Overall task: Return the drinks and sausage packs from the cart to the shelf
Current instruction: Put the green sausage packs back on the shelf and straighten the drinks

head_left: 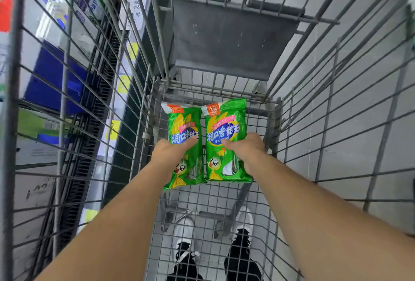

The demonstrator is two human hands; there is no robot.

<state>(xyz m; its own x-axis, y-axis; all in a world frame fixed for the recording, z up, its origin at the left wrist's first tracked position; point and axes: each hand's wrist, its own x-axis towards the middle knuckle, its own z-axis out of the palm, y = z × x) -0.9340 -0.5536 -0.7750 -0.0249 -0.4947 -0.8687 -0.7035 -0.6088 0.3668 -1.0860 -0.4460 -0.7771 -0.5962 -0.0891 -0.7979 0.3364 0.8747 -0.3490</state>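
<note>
Shopping cart (pixel 224 92): grey wire basket seen from above, with a grey folded child-seat flap (pixel 233 38) at the far end. Both forearms reach down into it.

Shelf (pixel 67 74): runs along the left side of the cart, seen through the wire. It carries blue and white cartons and a row of yellow price tags (pixel 123 84) on its edge (print too blurred to read).

Floor (pixel 359 123): pale grey tiles, visible through the right side and the bottom of the cart.

Shoes (pixel 241 256): one pair, black and white, seen through the basket bottom, directly below the forearms.

Sausage packs, two, green with a cartoon corn figure, side by side inside the cart, touching or nearly so along their inner edges:
- Left pack (pixel 185 146): left hand (pixel 170 152) grasps it at mid-height, thumb across the printed front.
- Right pack (pixel 225 139): right hand (pixel 244 150) grasps it at its right edge, thumb on the front, fingers apparently behind and out of sight.

Whether the packs rest on the basket bottom or are lifted clear cannot be told.
</note>
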